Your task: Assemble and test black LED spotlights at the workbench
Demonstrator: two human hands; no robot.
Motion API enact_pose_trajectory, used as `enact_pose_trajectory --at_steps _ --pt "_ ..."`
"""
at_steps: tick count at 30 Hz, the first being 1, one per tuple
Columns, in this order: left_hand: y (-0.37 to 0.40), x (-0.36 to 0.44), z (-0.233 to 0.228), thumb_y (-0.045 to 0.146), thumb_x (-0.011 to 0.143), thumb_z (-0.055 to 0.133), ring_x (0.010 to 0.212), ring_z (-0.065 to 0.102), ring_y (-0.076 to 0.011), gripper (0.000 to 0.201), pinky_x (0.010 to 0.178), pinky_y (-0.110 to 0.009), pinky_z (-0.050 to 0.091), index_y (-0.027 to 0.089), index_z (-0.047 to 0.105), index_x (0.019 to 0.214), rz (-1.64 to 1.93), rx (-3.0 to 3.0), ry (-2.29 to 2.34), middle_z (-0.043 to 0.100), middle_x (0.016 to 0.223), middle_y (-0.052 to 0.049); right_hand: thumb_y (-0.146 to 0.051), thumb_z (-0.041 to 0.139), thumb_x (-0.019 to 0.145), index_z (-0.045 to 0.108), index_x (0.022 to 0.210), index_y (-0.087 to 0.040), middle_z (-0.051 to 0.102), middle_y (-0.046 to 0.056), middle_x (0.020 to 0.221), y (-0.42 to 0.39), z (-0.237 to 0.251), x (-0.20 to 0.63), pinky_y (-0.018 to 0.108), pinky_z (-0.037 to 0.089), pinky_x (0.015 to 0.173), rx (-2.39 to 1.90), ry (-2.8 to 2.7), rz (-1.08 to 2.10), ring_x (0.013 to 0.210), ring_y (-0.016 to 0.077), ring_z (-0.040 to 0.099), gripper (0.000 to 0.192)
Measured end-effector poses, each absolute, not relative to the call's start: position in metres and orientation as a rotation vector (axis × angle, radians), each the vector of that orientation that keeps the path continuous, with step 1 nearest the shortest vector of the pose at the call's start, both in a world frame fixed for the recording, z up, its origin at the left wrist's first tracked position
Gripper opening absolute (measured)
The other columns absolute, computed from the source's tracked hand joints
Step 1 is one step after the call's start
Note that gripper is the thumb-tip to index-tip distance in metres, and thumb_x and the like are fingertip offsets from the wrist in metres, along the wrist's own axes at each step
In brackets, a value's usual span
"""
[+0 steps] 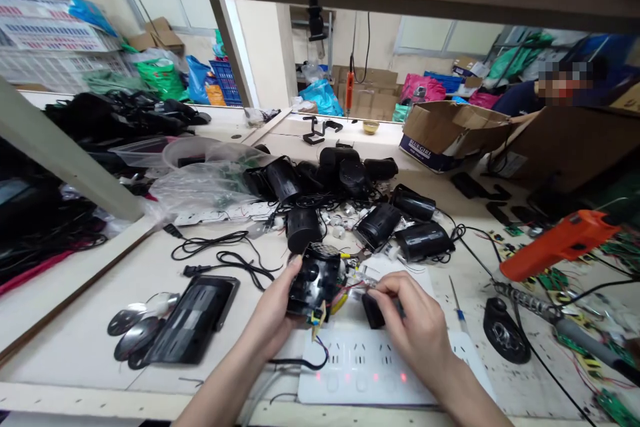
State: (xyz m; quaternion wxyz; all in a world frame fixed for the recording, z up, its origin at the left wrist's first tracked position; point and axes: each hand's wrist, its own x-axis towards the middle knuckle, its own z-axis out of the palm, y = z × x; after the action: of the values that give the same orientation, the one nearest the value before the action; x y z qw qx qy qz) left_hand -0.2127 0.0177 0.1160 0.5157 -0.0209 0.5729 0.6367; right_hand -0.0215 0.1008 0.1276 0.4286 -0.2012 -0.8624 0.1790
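Observation:
My left hand [273,313] grips a black plastic device housing [315,277] with wires and a small circuit board hanging from its right side. My right hand [413,327] pinches a small clear part with thin wires [364,278] right beside that housing, its fingers resting over a black plug [374,312]. Both hands hover above a white power strip [360,367] with red lights lit, at the near edge of the bench.
A heap of black cylindrical housings [380,223] and cables lies behind the hands. A flat black panel [193,317] sits to the left. An orange tool [560,243], a soldering iron [560,320], a screwdriver [457,303] and green circuit boards [607,407] lie right. A co-worker sits far right.

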Motion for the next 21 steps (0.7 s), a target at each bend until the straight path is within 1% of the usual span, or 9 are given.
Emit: enact_pose_trajectory --at_steps 1,3,4,6,8,11,17,19,21 --pt "0.016 -0.216 0.117 0.041 0.087 0.061 0.082 0.071 -0.0214 0.029 0.064 -0.027 0.054 0.02 0.069 0.104 1.532 -0.004 1.414 0.076 0.099 -0.007 -0.006 0.052 0.093 0.052 0.089 -0.019 0.058 0.001 0.077 0.103 0.128 -0.015 0.024 0.049 0.064 -0.499 -2.148 0.408 0.071 0.0133 0.06 0.013" --pt "0.014 -0.222 0.12 0.042 0.084 0.064 0.105 0.066 -0.0234 0.03 0.081 -0.028 0.054 0.022 0.071 0.105 1.558 0.16 1.477 0.074 0.111 -0.006 -0.004 0.053 0.091 0.053 0.093 -0.019 0.059 0.003 0.08 0.108 0.125 0.0 0.025 0.051 0.068 -0.508 -2.141 0.316 0.077 0.0145 0.062 0.015" --pt "0.013 -0.224 0.123 0.042 0.083 0.066 0.115 0.062 -0.0238 0.03 0.091 -0.028 0.05 0.022 0.072 0.104 1.556 0.267 1.499 0.073 0.117 -0.005 -0.003 0.054 0.091 0.053 0.095 -0.018 0.06 0.004 0.081 0.11 0.123 0.007 0.025 0.051 0.07 -0.518 -2.143 0.273 0.078 0.015 0.062 0.016" --pt "0.014 -0.224 0.129 0.043 0.079 0.069 0.126 0.054 -0.025 0.031 0.105 -0.029 0.041 0.023 0.075 0.102 1.468 0.451 1.534 0.069 0.125 -0.004 -0.001 0.054 0.09 0.053 0.096 -0.019 0.061 0.004 0.082 0.113 0.116 0.021 0.026 0.053 0.07 -0.539 -2.162 0.224 0.079 0.0157 0.063 0.018" --pt "0.019 -0.22 0.133 0.043 0.077 0.07 0.127 0.053 -0.0264 0.033 0.109 -0.031 0.037 0.023 0.076 0.102 1.338 0.555 1.549 0.068 0.128 -0.004 -0.002 0.053 0.09 0.054 0.096 -0.019 0.061 0.004 0.082 0.114 0.108 0.031 0.027 0.054 0.07 -0.558 -2.196 0.231 0.079 0.0163 0.063 0.019" --pt "0.028 -0.214 0.134 0.044 0.078 0.068 0.124 0.056 -0.0277 0.035 0.108 -0.033 0.039 0.023 0.075 0.105 1.244 0.629 1.579 0.068 0.127 -0.004 -0.003 0.05 0.091 0.056 0.095 -0.02 0.061 0.005 0.084 0.114 0.098 0.035 0.028 0.055 0.072 -0.578 -2.242 0.267 0.081 0.0173 0.064 0.018" --pt "0.036 -0.224 0.128 0.049 0.081 0.058 0.119 0.058 -0.0295 0.039 0.107 -0.035 0.037 0.024 0.072 0.108 1.138 0.876 1.959 0.072 0.118 -0.004 -0.005 0.043 0.092 0.055 0.083 -0.02 0.058 0.008 0.091 0.115 0.086 0.032 0.029 0.055 0.071 -0.634 -2.345 0.355 0.081 0.0169 0.06 0.021" --pt "0.034 -0.232 0.128 0.048 0.082 0.056 0.112 0.062 -0.0307 0.038 0.102 -0.035 0.041 0.024 0.073 0.106 1.048 0.996 2.062 0.075 0.111 -0.004 -0.005 0.042 0.092 0.054 0.082 -0.019 0.057 0.008 0.093 0.115 0.085 0.033 0.029 0.055 0.072 -0.636 -2.368 0.39 0.081 0.0166 0.059 0.021" --pt "0.031 -0.237 0.132 0.046 0.083 0.055 0.103 0.066 -0.034 0.036 0.097 -0.039 0.045 0.024 0.073 0.105 0.927 1.122 2.226 0.076 0.103 -0.007 -0.004 0.044 0.091 0.054 0.083 -0.019 0.057 0.008 0.093 0.115 0.085 0.035 0.029 0.055 0.071 -0.635 -2.368 0.388 0.081 0.0169 0.059 0.02"
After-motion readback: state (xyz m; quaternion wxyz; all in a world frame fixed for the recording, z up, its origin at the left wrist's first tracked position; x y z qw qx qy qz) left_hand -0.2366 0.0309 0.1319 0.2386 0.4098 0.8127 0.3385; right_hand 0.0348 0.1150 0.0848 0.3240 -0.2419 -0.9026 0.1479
